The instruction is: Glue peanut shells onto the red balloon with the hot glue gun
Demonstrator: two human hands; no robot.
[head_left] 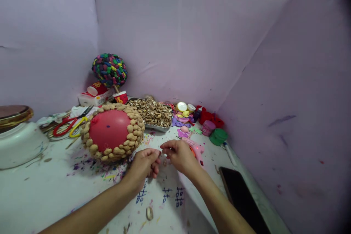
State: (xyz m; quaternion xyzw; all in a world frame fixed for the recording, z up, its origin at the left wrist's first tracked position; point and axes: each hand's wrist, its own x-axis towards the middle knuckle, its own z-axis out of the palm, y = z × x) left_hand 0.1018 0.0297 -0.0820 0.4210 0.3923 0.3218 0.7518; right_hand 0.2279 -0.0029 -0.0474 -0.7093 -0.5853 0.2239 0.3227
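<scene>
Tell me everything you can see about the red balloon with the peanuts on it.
The red balloon is round, smooth and inflated. A band of tan peanut shells rings it, leaving the near red face bare. It rests on the paint-stained white table, close beside the left hand.

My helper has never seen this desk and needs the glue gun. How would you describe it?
Find the metal tray of shells by the back wall. In front of it, the glue gun lies on the table just beyond the right hand. Alone among the round pots nearby, it is pistol-shaped and pale pink.
</scene>
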